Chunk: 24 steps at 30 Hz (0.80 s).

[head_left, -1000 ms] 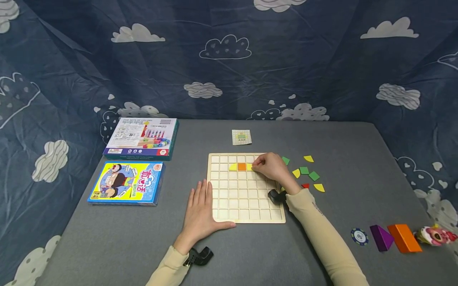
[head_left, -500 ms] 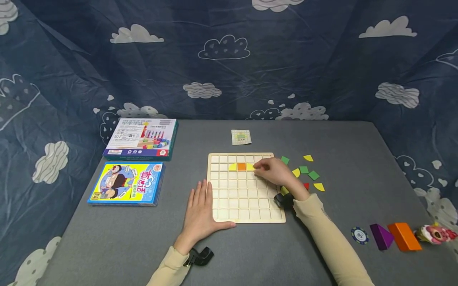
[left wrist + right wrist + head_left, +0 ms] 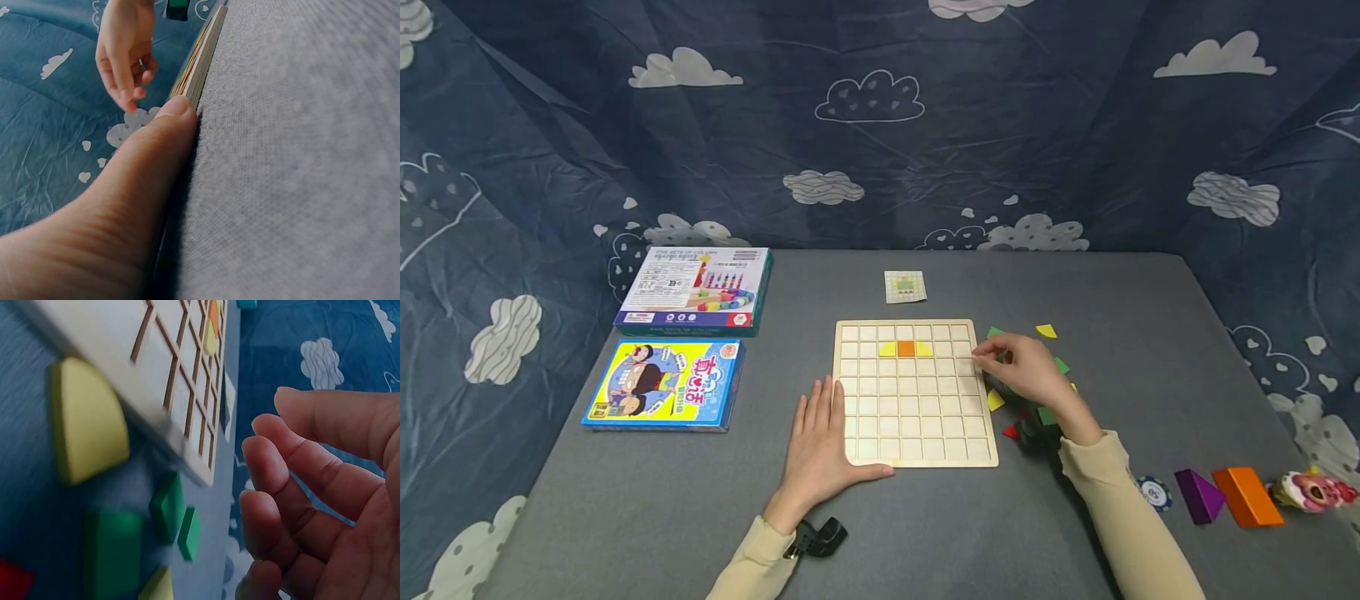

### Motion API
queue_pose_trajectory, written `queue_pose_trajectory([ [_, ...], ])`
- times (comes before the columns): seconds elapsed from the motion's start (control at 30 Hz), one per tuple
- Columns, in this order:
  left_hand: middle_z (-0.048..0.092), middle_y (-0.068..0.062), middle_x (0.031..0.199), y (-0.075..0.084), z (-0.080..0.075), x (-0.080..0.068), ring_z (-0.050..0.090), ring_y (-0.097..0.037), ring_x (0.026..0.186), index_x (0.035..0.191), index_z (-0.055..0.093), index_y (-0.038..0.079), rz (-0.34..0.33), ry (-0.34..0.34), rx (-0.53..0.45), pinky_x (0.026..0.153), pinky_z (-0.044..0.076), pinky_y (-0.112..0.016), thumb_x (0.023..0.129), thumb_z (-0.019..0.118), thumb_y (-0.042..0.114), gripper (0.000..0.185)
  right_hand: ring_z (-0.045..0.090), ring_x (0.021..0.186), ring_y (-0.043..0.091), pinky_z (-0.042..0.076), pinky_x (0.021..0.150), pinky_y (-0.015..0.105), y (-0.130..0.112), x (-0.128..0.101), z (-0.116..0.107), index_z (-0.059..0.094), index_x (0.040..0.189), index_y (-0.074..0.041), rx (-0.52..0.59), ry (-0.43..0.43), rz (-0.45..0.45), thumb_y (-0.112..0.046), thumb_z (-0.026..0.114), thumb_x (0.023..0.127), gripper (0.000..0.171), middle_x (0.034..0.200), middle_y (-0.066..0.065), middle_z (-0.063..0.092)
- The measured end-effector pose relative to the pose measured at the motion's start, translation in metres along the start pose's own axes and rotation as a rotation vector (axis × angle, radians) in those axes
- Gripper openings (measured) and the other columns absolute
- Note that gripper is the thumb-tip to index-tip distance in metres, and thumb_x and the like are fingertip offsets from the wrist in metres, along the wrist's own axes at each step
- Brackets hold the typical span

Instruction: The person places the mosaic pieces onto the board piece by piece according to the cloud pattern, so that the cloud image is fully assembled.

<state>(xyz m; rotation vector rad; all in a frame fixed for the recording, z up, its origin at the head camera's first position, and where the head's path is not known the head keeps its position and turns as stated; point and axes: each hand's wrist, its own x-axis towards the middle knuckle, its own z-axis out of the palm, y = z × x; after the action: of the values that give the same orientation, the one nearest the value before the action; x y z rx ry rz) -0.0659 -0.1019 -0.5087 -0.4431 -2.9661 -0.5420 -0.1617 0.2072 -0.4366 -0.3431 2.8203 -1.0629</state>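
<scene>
A wooden grid board [image 3: 925,433] lies on the grey table, with a yellow, an orange and a yellow piece [image 3: 906,349] side by side in its second row. My left hand [image 3: 826,429] rests flat at the board's lower left, its thumb [image 3: 153,162] against the board edge [image 3: 201,59]. My right hand [image 3: 1000,360] hovers just past the board's right edge, above the loose pieces. Its fingers [image 3: 294,481] are loosely curled and hold nothing. Below it lie a yellow quarter-round [image 3: 87,422], green pieces [image 3: 112,553] and a red one [image 3: 1011,432].
Two game boxes [image 3: 696,289] [image 3: 664,383] lie at the left, and a small pattern card [image 3: 905,287] lies behind the board. At the right front are a poker chip [image 3: 1153,492], a purple wedge [image 3: 1198,497], an orange block [image 3: 1247,497] and a small toy [image 3: 1311,492].
My right hand has left the board's second row and moved right, off the board and over the loose pieces. The second yellow piece now shows beside the orange one. The left hand stayed put.
</scene>
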Motion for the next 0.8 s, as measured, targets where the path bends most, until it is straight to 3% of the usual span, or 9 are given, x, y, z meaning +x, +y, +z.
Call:
queue_pose_trajectory([
  [0.37,0.011,-0.022,0.154,0.001,0.000,0.000,0.004,-0.033,0.142,0.149,0.013,-0.005,-0.003,-0.012,0.000,0.112,0.004,-0.049,0.058,0.061,0.084,0.136,0.045,0.056,0.016,0.035,0.051,0.029,0.019,-0.023,-0.007,0.073,0.093,-0.009,-0.082,-0.060,-0.012,-0.016,0.071,0.085,0.010,0.072,-0.004,0.055],
  [0.8,0.012,-0.023,0.154,0.001,-0.001,0.000,0.005,-0.033,0.142,0.149,0.015,-0.006,0.002,-0.007,0.000,0.112,0.004,-0.049,0.058,0.062,0.084,0.136,0.043,0.061,0.012,0.034,0.053,0.030,0.028,-0.030,-0.007,0.074,0.096,-0.013,-0.142,-0.158,-0.077,-0.013,0.078,0.078,0.018,0.075,-0.005,0.051],
])
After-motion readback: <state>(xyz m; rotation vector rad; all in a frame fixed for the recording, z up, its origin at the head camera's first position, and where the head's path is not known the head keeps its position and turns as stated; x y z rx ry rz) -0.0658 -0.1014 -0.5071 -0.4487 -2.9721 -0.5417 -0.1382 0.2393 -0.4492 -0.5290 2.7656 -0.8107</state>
